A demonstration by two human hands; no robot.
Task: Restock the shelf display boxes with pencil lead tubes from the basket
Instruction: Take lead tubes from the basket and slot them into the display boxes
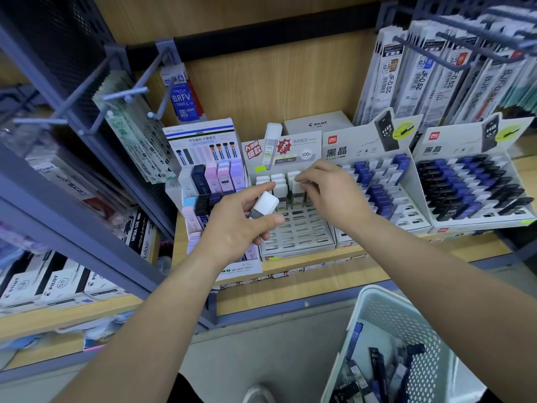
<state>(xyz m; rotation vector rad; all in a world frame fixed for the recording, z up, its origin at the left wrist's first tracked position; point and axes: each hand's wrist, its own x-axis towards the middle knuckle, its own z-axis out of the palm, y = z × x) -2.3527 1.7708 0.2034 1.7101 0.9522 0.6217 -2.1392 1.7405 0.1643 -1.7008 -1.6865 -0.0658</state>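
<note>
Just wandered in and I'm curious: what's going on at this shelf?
A person is restocking a display box with pencil lead tubes. The left hand holds a white-capped tube ready. The right hand pinches a second tube among the box's filled back rows. The front slots of the box are unfilled. A basket at lower right holds spare tubes, mostly dark ones.
</note>
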